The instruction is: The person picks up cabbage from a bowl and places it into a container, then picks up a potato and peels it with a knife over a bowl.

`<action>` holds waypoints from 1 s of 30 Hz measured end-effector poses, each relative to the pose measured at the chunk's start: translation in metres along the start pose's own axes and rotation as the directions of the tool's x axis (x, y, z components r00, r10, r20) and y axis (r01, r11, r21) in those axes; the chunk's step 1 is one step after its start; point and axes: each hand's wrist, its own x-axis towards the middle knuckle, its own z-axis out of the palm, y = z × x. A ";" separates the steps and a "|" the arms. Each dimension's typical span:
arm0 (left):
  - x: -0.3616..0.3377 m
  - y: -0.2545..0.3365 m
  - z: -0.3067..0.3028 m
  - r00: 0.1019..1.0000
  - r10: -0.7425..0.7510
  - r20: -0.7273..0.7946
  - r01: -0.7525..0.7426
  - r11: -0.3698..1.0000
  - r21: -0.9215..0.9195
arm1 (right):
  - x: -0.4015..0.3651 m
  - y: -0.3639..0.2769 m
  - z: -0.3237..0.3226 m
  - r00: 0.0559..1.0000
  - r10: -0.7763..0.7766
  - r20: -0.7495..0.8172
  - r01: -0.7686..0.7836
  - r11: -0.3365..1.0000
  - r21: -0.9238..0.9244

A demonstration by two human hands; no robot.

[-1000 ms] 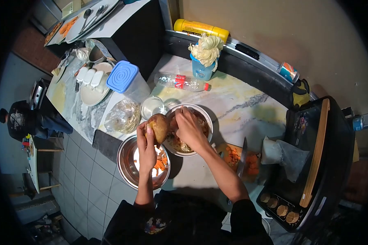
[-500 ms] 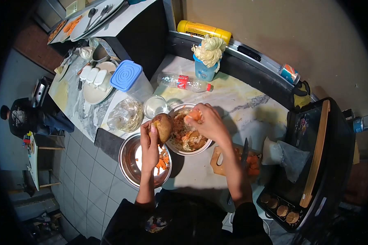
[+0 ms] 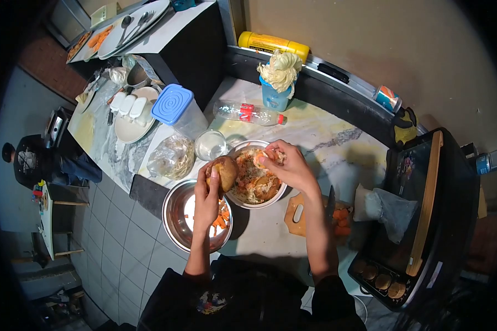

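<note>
My left hand (image 3: 206, 201) is wrapped round a brown-skinned potato (image 3: 222, 174), held between the two bowls. Over the white bowl (image 3: 252, 207), my right hand (image 3: 291, 167) pinches a clump of orange and pale scraps (image 3: 266, 159). In that bowl lie shredded-looking scraps and another potato (image 3: 265, 188). Below my left hand stands a steel bowl (image 3: 173, 220) with orange carrot pieces (image 3: 221, 218) in it. To the right of my right forearm, a knife (image 3: 331, 205) and more carrot pieces (image 3: 342, 222) lie by an orange cutting board (image 3: 296, 219).
Behind the bowls are a glass (image 3: 210, 144), a bag of pale shreds (image 3: 172, 157), a blue-lidded container (image 3: 176, 110) and a lying plastic bottle (image 3: 247, 112). A black oven-like appliance (image 3: 403, 220) stands at right. Another person (image 3: 36, 163) is far left.
My right hand has shifted slightly right with the clump, which shows more pale scraps now. My left hand has moved a little right with the potato.
</note>
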 end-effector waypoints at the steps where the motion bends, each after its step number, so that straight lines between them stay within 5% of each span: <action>1: 0.001 -0.001 0.001 1.000 0.003 0.004 -0.003 1.000 0.000 | -0.002 -0.002 0.003 0.998 -0.035 -0.050 0.032 0.998 -0.060; 3: 0.003 -0.006 0.004 0.988 0.152 -0.039 -0.150 0.988 0.047 | -0.008 -0.002 0.007 0.992 -0.074 -0.103 0.061 0.991 -0.120; 6: 0.001 -0.004 0.003 0.996 0.093 -0.016 -0.093 0.996 0.018 | -0.015 0.001 0.006 0.983 -0.157 -0.092 0.118 0.935 -0.333; 8: 0.000 -0.007 0.002 0.996 0.083 -0.012 -0.083 0.997 0.002 | -0.021 0.000 -0.002 0.994 0.013 -0.109 -0.022 0.996 -0.084; 16: -0.001 -0.008 0.007 0.996 0.082 0.027 -0.082 0.997 -0.011 | -0.024 0.007 -0.004 0.993 -0.042 -0.110 0.045 0.999 0.030; 23: -0.002 -0.006 0.011 0.992 0.129 0.011 -0.129 0.992 0.003 | -0.009 0.002 0.011 0.982 -0.166 -0.095 0.117 0.914 -0.390; 30: -0.002 -0.013 0.008 0.998 0.056 0.023 -0.057 0.998 0.018 | 0.004 0.013 0.025 0.966 -0.236 -0.106 0.155 0.856 -0.492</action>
